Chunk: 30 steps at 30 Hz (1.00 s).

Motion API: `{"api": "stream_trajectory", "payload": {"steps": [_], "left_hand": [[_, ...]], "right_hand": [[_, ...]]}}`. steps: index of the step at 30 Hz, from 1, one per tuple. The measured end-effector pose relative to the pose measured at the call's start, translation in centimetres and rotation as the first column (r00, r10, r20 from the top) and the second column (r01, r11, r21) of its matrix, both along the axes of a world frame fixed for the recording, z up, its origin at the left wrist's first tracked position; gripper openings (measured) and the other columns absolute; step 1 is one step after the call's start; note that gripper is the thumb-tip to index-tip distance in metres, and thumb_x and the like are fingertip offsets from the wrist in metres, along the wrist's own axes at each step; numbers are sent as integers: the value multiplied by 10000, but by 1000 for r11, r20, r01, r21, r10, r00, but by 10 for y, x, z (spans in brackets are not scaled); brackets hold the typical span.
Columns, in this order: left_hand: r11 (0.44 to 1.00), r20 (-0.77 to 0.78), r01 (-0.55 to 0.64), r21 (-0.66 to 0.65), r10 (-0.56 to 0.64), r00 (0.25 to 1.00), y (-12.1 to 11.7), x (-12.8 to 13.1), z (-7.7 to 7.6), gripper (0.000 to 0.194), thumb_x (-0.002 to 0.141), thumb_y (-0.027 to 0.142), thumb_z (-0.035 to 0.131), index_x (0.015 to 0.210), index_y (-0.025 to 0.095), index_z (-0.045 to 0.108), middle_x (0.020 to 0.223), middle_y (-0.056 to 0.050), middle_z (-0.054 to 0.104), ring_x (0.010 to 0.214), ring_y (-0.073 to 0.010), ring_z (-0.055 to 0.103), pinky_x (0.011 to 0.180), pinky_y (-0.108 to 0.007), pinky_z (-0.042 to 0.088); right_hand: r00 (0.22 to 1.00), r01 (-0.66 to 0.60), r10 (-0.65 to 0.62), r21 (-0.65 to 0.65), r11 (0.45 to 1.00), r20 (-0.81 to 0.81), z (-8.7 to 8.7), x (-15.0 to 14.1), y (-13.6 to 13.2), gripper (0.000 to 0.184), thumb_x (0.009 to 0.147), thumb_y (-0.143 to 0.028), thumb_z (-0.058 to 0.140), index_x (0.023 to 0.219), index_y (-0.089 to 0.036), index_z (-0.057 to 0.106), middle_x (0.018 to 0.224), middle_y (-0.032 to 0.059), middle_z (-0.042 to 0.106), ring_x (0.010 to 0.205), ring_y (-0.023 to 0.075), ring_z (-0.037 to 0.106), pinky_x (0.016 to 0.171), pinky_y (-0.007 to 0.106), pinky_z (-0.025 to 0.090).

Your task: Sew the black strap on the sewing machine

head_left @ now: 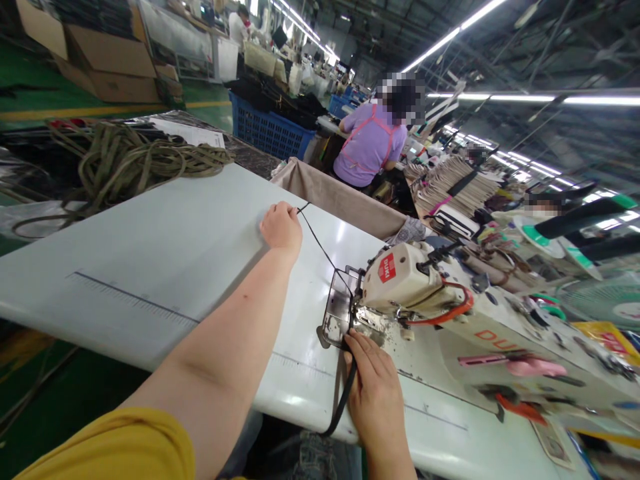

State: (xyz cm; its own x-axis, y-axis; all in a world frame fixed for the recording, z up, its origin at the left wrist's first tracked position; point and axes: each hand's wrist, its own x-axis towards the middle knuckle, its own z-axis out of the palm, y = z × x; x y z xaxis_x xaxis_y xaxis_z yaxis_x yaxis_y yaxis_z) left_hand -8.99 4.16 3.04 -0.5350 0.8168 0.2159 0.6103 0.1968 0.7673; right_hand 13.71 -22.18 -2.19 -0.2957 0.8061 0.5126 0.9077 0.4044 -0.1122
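- Two bare hands, one at each end of the stitching line.
- Left hand: far side, fingers curled closed around a thin dark cord, a short end showing beyond the fist.
- Right hand: near side, fingers extended close together, fingertips on a black strip; whether the thumb pinches it cannot be told.
- Black strip: runs from the near table edge up to the needle area; the cord leads from there to the left hand.
- Metal plate: beneath the cord, just left of the needle area.
- Sewing machine: white, red label, right of the plate.
- White table: printed ruler marks on its near left.
- Pink-handled tool: right, against the machine body.
- Olive straps: loose heap, far left.
- Fabric trough: along the far table edge.
- Co-worker: purple top, back turned, beyond the trough.
- Blue crate: filled with dark material, left of the co-worker.
- Cardboard box: open, far left.
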Motion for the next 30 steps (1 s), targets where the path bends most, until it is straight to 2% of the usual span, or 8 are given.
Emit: {"api": "stream_trajectory", "payload": {"steps": [5, 8, 10, 12, 14, 16, 25, 30], "left_hand": [[988, -30, -112, 102, 116, 993, -2, 7, 2, 348, 967, 122, 616, 1299, 219, 659, 1433, -153, 610, 1345, -331, 561, 1096, -489, 447], [974, -192, 191, 119, -166, 967, -4, 20, -3, 334, 967, 140, 625, 1275, 234, 713, 1412, -127, 634, 1353, -319, 556, 1141, -475, 431], [850, -313, 524, 47, -486, 816, -5, 33, -12, 262, 1003, 231, 639, 1233, 276, 755, 1426, -84, 650, 1372, -297, 554, 1165, -463, 422], [624, -365, 777, -85, -745, 558, -6, 46, -23, 233, 1006, 333, 685, 1219, 333, 779, 1493, -37, 635, 1415, -278, 537, 1183, -445, 410], [422, -353, 884, -203, -873, 336, -7, 57, -32, 253, 964, 396, 757, 1214, 374, 792, 1502, -13, 645, 1429, -272, 535, 1179, -423, 406], [362, -344, 894, -262, -901, 264, -8, 63, -36, 250, 922, 383, 806, 1171, 370, 812, 1421, -18, 700, 1387, -278, 562, 1134, -399, 422], [630, -367, 718, -296, -769, 524, 2, 41, -16, 225, 1011, 375, 665, 1113, 337, 862, 1137, -46, 820, 1166, -283, 664, 939, -388, 446], [702, -380, 659, -269, -706, 597, 4, 35, -13, 242, 1024, 408, 656, 1090, 329, 875, 1126, -58, 823, 1130, -287, 670, 927, -404, 437]], "right_hand": [[1000, -2, 2, -4, 1000, -4, 0, 0, 0, 286, 1107, -256, 567, 1358, -187, 686, 1387, 83, 745, 1281, 262, 690, 1066, 457, 556], [1000, -7, 7, -5, 1000, -10, 1, 0, 0, 288, 1104, -250, 571, 1360, -184, 686, 1386, 87, 746, 1286, 257, 691, 1069, 455, 557], [1000, -12, 12, -3, 1000, -13, 1, 0, 0, 291, 1104, -248, 571, 1363, -184, 686, 1386, 91, 746, 1287, 257, 691, 1071, 454, 557], [1000, -13, 13, -2, 1000, -12, 1, 0, 0, 293, 1106, -249, 564, 1365, -185, 684, 1386, 94, 745, 1282, 260, 694, 1067, 455, 559], [1000, -12, 12, -1, 1000, -11, 0, 0, 0, 293, 1110, -248, 555, 1366, -183, 682, 1384, 98, 745, 1278, 263, 696, 1061, 459, 562], [1000, -11, 11, -1, 1000, -9, 0, 1, 1, 294, 1111, -247, 552, 1368, -181, 679, 1382, 99, 746, 1277, 265, 696, 1059, 463, 563], [1000, -13, 13, 14, 1000, 21, 0, 1, 0, 300, 1121, -273, 538, 1368, -174, 678, 1370, 100, 750, 1267, 260, 694, 1060, 452, 552], [999, -20, 20, 18, 1000, 29, 0, 3, 0, 306, 1124, -286, 539, 1372, -174, 679, 1376, 98, 746, 1279, 259, 685, 1082, 446, 536]]}}
